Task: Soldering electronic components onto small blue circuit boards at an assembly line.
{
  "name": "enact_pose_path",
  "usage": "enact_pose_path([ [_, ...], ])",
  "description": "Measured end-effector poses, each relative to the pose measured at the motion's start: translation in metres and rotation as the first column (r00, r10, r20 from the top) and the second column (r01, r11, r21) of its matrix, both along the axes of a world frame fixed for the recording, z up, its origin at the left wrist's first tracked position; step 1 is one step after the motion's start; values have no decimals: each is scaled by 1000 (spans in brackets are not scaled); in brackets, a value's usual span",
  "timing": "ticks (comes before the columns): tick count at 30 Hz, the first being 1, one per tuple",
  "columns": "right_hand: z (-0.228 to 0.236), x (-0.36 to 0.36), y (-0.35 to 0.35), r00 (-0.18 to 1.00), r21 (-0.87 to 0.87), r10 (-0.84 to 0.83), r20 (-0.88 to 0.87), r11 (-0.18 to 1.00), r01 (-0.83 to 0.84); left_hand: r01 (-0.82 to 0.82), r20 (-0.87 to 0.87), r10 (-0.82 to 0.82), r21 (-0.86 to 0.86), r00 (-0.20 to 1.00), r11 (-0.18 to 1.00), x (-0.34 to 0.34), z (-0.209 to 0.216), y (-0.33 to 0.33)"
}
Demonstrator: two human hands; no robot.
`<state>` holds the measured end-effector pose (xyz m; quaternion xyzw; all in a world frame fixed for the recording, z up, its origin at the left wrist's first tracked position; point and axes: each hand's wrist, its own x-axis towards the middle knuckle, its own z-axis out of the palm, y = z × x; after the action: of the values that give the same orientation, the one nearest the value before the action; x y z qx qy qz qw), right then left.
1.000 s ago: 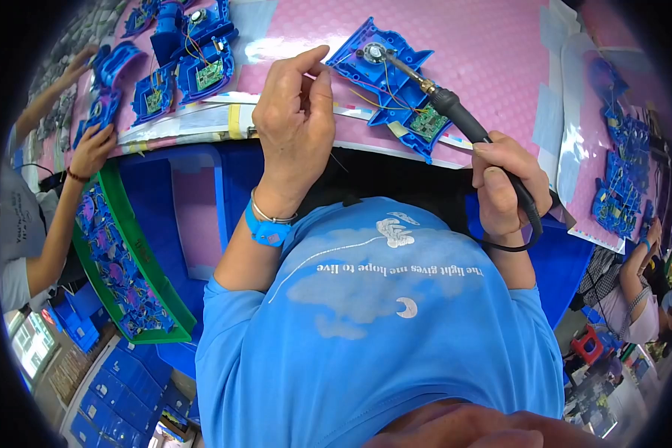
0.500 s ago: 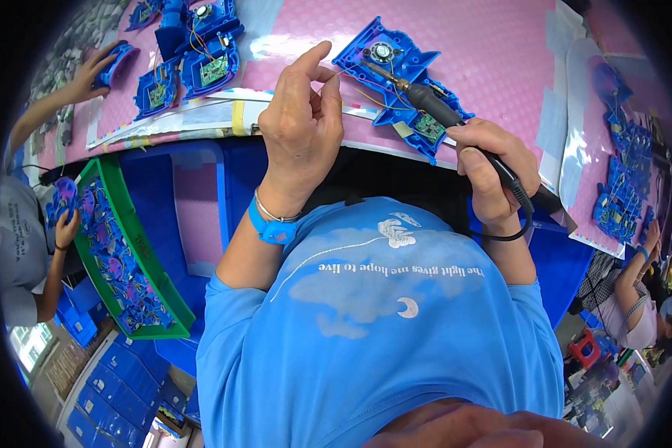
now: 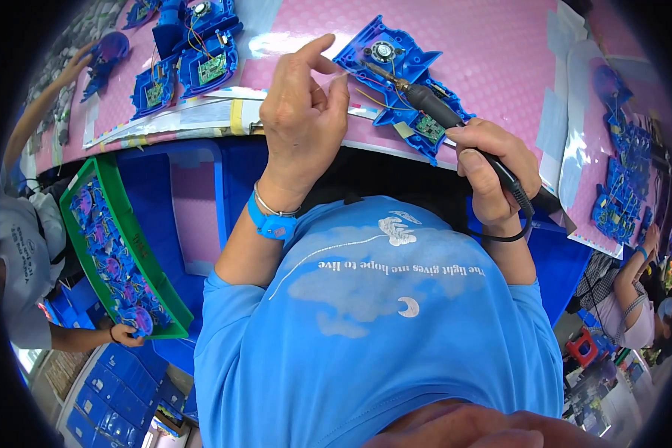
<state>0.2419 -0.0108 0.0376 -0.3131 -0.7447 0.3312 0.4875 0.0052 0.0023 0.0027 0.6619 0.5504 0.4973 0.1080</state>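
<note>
Blue angular plastic shell (image 3: 417,63) lies on the pink patterned tabletop (image 3: 500,67); above the shell, our right hand (image 3: 498,170) grips a black-handled soldering iron (image 3: 434,107); left of it, whether our left hand (image 3: 299,116) pinches anything, we cannot tell.

Lens: the left of two wide fisheye cameras worn side by side on the head
Facing: steeply down and forward, past the wearer's sky-blue short-sleeved shirt with white print (image 3: 373,276), whose lettering appears inverted
Nearest: chin and shirt, filling the lower centre
Bare hands: left (image 3: 302,116) and right (image 3: 496,168), at middle range, seen from above
Pink patterned tabletop (image 3: 493,67): across the upper part, its near edge bowed into an arch
Left rim: long green plastic tray (image 3: 153,272), seen aslant
Right rim: co-worker's pale pink sleeve (image 3: 640,321), farther off
Border: dark, rounded lens shadow
</note>
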Motion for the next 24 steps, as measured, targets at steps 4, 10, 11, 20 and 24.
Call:
enact_pose_path([
  [4, 0, 1, -1, 1000, -2, -13, 8, 1000, 13, -80, -11, 80, 14, 997, 997, -8, 6, -3],
  [10, 3, -1, -2, 999, -4, -34, 19, 999, 34, 167, -244, -118, 189, 963, 968, -21, -5, 3],
  [11, 3, -1, -3, 998, 0, -57, 22, 998, 57, 204, -302, -130, 229, 945, 952, -22, -6, 4],
  [20, 3, 6, -4, 994, -10, -65, -83, 998, 65, 290, -485, -153, 220, 861, 931, -24, 0, 11],
  [24, 1, 5, -4, 997, -6, -61, -45, 998, 61, 297, -473, -134, 288, 871, 910, -23, 1, 13],
])
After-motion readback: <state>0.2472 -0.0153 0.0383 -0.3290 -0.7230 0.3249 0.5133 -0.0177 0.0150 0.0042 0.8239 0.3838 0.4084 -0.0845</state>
